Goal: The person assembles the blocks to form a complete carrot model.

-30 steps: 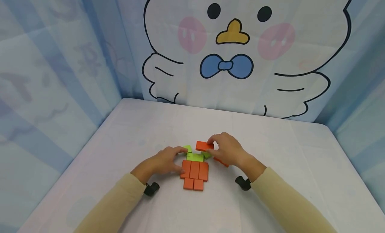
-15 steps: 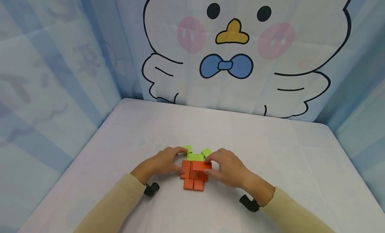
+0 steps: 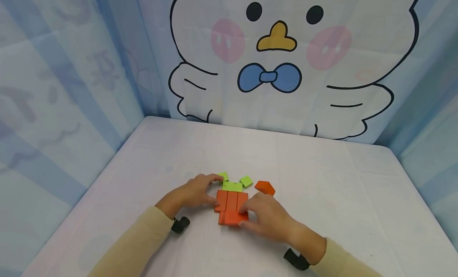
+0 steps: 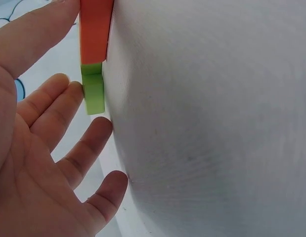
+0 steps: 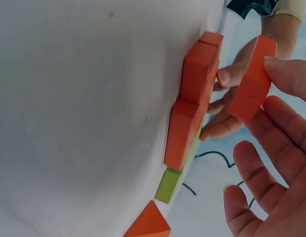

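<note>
In the head view, a flat arrangement of orange blocks (image 3: pixel 231 201) lies on the table, with a green block (image 3: pixel 232 186) along its far edge. My right hand (image 3: pixel 272 219) pinches an orange block (image 5: pixel 254 81) between thumb and fingers; the right wrist view shows it raised above the others. From the head it overlaps the near end of the arrangement, mostly hiding two small orange blocks there. On the other side, my left hand (image 3: pixel 195 191) has its thumb at the left orange block and its fingertips at a small green block (image 4: pixel 95 94), fingers loosely extended.
Another small green block (image 3: pixel 246 181) sits at the far right corner of the arrangement. Beyond the right hand lies an angular orange block (image 3: pixel 264 187). A patterned curtain (image 3: pixel 272 106) hangs behind the table (image 3: pixel 322 169).
My right hand has carried the orange block from beyond the green blocks toward me, over the arrangement to its near end. The angular orange block now shows more fully. My left hand stays put.
</note>
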{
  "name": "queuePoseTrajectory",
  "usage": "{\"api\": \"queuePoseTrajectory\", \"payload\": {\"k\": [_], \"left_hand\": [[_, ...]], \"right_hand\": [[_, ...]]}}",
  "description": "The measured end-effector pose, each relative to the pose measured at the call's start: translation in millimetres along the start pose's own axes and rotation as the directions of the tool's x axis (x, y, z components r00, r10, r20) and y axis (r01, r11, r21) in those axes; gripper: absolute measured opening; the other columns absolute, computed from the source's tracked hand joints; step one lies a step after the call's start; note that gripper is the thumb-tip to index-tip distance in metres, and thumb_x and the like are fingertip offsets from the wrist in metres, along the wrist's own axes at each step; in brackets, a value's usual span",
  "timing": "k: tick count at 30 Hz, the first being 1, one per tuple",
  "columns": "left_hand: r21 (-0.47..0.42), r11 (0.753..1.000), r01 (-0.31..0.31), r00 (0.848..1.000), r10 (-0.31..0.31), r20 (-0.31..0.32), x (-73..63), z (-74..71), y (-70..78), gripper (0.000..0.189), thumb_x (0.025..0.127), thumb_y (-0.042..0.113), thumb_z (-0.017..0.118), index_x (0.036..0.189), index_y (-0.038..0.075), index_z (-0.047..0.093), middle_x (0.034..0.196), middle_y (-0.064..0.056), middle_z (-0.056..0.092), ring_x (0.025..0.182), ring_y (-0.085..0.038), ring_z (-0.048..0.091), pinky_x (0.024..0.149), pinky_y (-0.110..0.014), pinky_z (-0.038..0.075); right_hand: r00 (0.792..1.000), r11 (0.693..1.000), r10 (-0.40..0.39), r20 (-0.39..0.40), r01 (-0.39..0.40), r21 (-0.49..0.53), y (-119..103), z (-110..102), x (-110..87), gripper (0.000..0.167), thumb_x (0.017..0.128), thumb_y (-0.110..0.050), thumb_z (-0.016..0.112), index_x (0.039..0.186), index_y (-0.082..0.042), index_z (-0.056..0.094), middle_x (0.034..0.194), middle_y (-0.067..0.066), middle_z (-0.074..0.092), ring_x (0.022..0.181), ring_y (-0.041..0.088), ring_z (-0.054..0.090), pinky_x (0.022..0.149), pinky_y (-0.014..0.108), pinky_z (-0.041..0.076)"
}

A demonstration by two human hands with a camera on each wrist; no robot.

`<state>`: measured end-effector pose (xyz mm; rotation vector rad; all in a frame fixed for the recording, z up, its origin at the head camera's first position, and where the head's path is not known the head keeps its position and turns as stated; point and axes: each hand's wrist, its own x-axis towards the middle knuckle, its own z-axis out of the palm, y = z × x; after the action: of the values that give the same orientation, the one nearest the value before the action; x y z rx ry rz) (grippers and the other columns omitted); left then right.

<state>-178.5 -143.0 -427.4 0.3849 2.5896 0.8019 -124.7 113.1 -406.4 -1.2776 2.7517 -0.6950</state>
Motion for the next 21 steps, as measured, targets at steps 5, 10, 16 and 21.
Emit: {"api": "queuePoseTrajectory", "payload": {"k": [5, 10, 16, 21], "left_hand": [[-0.002, 1.000, -0.002, 1.000, 0.002, 0.000, 0.7, -0.1, -0.5, 0.074, 0.083, 0.030, 0.084, 0.147, 0.021, 0.049, 0.143, -0.011, 0.051, 0.133, -0.030, 0.046, 0.106, -0.051, 0.040], [-0.003, 1.000, 0.007, 1.000, -0.007, 0.006, 0.6, -0.4, -0.7, 0.074, 0.083, 0.030, 0.084, 0.148, 0.022, 0.048, 0.144, -0.011, 0.050, 0.133, -0.030, 0.046, 0.106, -0.051, 0.040], [0.003, 1.000, 0.015, 1.000, -0.015, 0.011, 0.7, -0.4, -0.4, 0.074, 0.083, 0.032, 0.084, 0.148, 0.023, 0.048, 0.145, -0.011, 0.050, 0.133, -0.030, 0.046, 0.106, -0.052, 0.040], [0.006, 1.000, 0.014, 1.000, -0.014, 0.010, 0.2, -0.7, -0.3, 0.074, 0.083, 0.032, 0.084, 0.148, 0.023, 0.048, 0.144, -0.011, 0.050, 0.133, -0.030, 0.046, 0.106, -0.051, 0.040]], "right_hand": [[1.000, 1.000, 0.001, 0.022, 0.000, -0.015, -4.7, 7.6, -2.8, 0.016, 0.086, -0.026, 0.079, 0.099, -0.017, 0.074, 0.093, -0.016, 0.066, 0.090, 0.011, 0.056, 0.081, 0.033, 0.048], [0.998, 0.999, 0.024, 0.054, -0.023, -0.027, -9.2, 14.9, -5.1, 0.016, 0.087, -0.028, 0.078, 0.098, -0.018, 0.074, 0.092, -0.018, 0.065, 0.092, 0.011, 0.055, 0.083, 0.036, 0.047], [0.997, 0.996, 0.039, 0.067, -0.034, -0.077, -11.8, 18.6, -5.1, 0.018, 0.087, -0.032, 0.077, 0.099, -0.018, 0.075, 0.093, -0.017, 0.067, 0.092, 0.011, 0.055, 0.082, 0.036, 0.046], [0.999, 0.994, 0.020, 0.045, -0.016, -0.109, -14.9, 21.9, -4.4, 0.018, 0.087, -0.034, 0.078, 0.097, -0.019, 0.075, 0.093, -0.017, 0.067, 0.091, 0.011, 0.054, 0.082, 0.036, 0.046]]}}
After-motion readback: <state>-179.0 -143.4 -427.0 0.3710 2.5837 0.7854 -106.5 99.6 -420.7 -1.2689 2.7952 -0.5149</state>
